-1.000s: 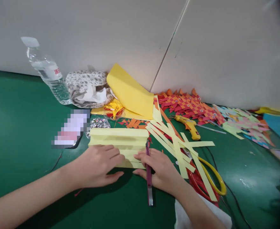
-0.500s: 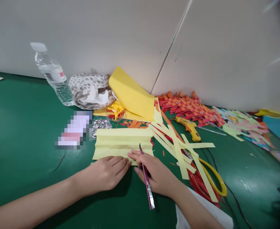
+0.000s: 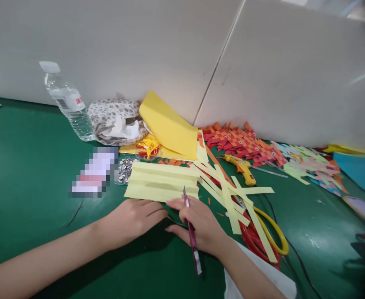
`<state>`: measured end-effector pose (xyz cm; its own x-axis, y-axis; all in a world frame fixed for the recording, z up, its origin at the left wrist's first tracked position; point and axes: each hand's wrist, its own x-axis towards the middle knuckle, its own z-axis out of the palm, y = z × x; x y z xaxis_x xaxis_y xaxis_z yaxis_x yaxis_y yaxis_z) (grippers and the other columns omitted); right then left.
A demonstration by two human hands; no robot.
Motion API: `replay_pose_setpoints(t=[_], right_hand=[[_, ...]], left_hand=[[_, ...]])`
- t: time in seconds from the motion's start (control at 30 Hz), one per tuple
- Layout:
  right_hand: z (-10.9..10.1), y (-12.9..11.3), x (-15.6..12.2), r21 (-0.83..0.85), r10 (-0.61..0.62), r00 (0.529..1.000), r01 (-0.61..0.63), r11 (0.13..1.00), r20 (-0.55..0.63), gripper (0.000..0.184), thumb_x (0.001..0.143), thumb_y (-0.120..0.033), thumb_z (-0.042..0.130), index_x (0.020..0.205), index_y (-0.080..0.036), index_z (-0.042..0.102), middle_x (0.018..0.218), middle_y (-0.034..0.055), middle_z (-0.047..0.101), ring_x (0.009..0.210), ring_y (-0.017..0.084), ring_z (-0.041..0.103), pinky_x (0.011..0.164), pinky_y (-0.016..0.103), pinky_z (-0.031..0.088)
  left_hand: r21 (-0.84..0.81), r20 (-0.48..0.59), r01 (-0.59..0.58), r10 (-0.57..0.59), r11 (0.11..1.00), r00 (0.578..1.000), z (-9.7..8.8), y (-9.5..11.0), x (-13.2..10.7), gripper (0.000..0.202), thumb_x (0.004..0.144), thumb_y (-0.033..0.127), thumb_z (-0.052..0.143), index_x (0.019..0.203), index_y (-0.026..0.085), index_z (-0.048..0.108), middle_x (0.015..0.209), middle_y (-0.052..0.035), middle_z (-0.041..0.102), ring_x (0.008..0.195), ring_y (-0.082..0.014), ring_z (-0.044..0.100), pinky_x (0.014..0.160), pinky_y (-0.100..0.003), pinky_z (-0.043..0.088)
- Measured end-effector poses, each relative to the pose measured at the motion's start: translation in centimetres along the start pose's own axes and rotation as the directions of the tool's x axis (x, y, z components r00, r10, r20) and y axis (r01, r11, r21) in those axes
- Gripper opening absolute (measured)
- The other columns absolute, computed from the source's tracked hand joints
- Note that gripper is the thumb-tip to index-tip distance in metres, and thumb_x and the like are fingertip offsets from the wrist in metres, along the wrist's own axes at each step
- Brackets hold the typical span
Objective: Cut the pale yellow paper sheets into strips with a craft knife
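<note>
Left hand (image 3: 139,220): fingers bent and bunched at the near edge of a creased pale-yellow paper sheet (image 3: 164,178); whether they pinch it cannot be told. Right hand (image 3: 201,224): grips a purple craft knife (image 3: 192,238), blade pointing toward the far edge of the green tabletop (image 3: 30,174); its index fingertip lies at the sheet's near edge, thumb spread below. The sheet lies flat, with crosswise folds, well in from the tabletop's far edge.

Right of the sheet, pale-yellow paper strips (image 3: 229,199) lie crossed, some over yellow-handled scissors (image 3: 284,236). Beyond these is a yellow glue gun (image 3: 246,172). Along the far edge, left to right: a water bottle (image 3: 72,106), tilted in view; a patterned fabric tissue holder (image 3: 114,110); a bent yellow sheet (image 3: 170,122); a pile of red-and-orange woven paper fish (image 3: 238,141). Between tissue holder and creased sheet sit yellow tassels (image 3: 149,144) and a bag of googly eyes (image 3: 125,170), the latter just beside a pixelated phone (image 3: 95,170).
</note>
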<state>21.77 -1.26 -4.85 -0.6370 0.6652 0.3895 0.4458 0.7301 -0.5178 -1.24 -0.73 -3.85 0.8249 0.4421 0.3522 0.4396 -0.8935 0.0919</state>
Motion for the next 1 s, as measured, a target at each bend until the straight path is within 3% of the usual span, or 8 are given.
replay_pose_setpoints(t=[0.2,0.33,0.47,0.57,0.67,0.8,0.9,1.0], right_hand=[[-0.1,0.5,-0.8,-0.094,0.081,0.945,-0.116,0.989,-0.317,0.031,0.091,-0.015,0.049,0.062,-0.026,0.043,0.077,0.0046,0.072,0.078,0.02,0.069,0.068,0.036,0.056],[-2.1,0.9,-0.4,-0.101,0.243,0.747,-0.383,0.918,-0.619,0.026,0.089,-0.022,0.053,0.068,-0.026,0.039,0.09,0.0077,0.074,0.063,0.019,0.066,0.056,0.032,0.052],[-4.2,1.9,-0.4,-0.129,0.359,0.596,-0.622,0.773,-0.718,0.016,0.086,-0.023,0.052,0.075,-0.023,0.041,0.098,0.0093,0.073,0.051,0.016,0.059,0.054,0.031,0.046],[-5.0,2.8,-0.7,-0.33,0.369,0.614,-0.732,0.596,-0.697,0.006,0.081,-0.019,0.054,0.081,-0.023,0.049,0.092,0.0091,0.072,0.07,0.026,0.063,0.063,0.037,0.047],[-5.1,3.3,-0.8,-0.521,0.281,0.69,-0.702,0.485,-0.667,0.01,0.077,-0.016,0.058,0.085,-0.021,0.056,0.091,0.0117,0.07,0.101,0.036,0.056,0.089,0.056,0.04],[-4.7,3.3,-0.7,-0.55,0.212,0.721,-0.655,0.518,-0.66,0.017,0.08,-0.018,0.058,0.096,-0.02,0.058,0.094,0.0108,0.068,0.114,0.038,0.05,0.1,0.069,0.023],[-4.4,3.6,-0.7,-0.502,0.2,0.708,-0.644,0.578,-0.677,0.016,0.081,-0.021,0.057,0.097,-0.019,0.056,0.085,0.009,0.068,0.114,0.038,0.051,0.098,0.072,0.023],[-4.2,3.7,-0.7,-0.48,0.121,0.715,-0.574,0.664,-0.689,0.009,0.082,-0.021,0.059,0.078,-0.021,0.05,0.098,0.0105,0.07,0.115,0.037,0.053,0.099,0.069,0.028]], left_hand=[[-0.089,-0.084,0.256,-0.264,0.962,0.961,-1.0,-2.4,1.9,0.027,0.099,0.031,0.038,0.096,0.017,0.061,0.072,-0.0003,0.069,0.054,-0.0104,0.061,0.048,-0.017,0.041],[-0.091,-0.137,0.43,-0.439,0.898,0.888,-2.9,-5.0,2.1,0.036,0.098,0.035,0.039,0.077,0.017,0.062,0.053,0.0036,0.059,0.043,-0.0078,0.051,0.044,-0.017,0.031],[0.074,-0.212,0.525,-0.501,0.848,0.839,-3.8,-6.5,1.6,0.032,0.095,0.036,0.043,0.079,0.018,0.064,0.057,0.0027,0.06,0.047,-0.0094,0.051,0.046,-0.019,0.027],[0.171,-0.219,0.456,-0.418,0.874,0.882,-3.3,-6.5,1.4,0.031,0.095,0.038,0.044,0.08,0.019,0.064,0.053,0.0032,0.058,0.045,-0.0096,0.048,0.045,-0.021,0.023],[0.274,-0.245,0.356,-0.293,0.894,0.924,-2.6,-6.2,1.2,0.047,0.095,0.041,0.043,0.056,0.017,0.053,0.042,0.0027,0.049,0.04,-0.0095,0.04,0.045,-0.024,0.017],[0.274,-0.175,0.28,-0.238,0.92,0.955,-2.5,-6.1,1.1,0.042,0.093,0.038,0.047,0.056,0.017,0.052,0.048,0.0021,0.051,0.044,-0.0104,0.043,0.046,-0.025,0.019],[0.169,0.048,0.142,-0.152,0.975,0.987,-3.0,-6.2,1.1,0.029,0.09,0.04,0.052,0.072,0.018,0.059,0.064,0.0016,0.059,0.055,-0.0119,0.052,0.05,-0.025,0.027],[0.077,0.183,0.091,-0.104,0.993,0.978,-3.2,-6.1,1.1,0.021,0.089,0.04,0.056,0.083,0.021,0.063,0.073,0.0014,0.061,0.064,-0.0135,0.057,0.054,-0.025,0.033]])
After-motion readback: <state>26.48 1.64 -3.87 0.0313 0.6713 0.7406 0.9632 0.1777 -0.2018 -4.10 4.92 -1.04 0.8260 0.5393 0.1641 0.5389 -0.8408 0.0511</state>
